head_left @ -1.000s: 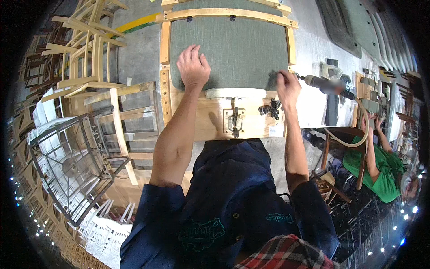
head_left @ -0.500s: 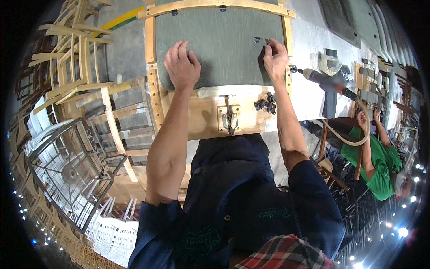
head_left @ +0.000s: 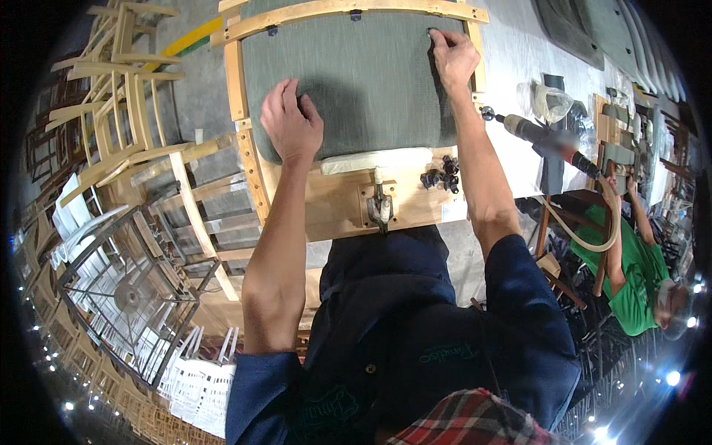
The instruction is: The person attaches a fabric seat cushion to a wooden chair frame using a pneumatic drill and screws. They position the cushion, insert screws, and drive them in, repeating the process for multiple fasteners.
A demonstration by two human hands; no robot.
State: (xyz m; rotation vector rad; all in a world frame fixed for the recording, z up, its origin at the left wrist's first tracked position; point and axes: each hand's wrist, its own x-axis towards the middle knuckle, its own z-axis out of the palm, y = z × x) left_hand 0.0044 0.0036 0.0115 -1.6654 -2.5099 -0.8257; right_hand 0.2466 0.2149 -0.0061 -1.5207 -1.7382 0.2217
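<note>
Now the right hand [head_left: 454,61] is pinching a small dark clip [head_left: 430,33] farther up the grey-green panel [head_left: 378,81] than before, near its far right corner, probably nearing its place by the wooden rail [head_left: 297,13], while the left hand [head_left: 291,122] is hovering loosely open.

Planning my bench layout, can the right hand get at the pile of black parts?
Probably yes: nothing covers the pile of black parts, though the right hand would have to draw back.
</note>
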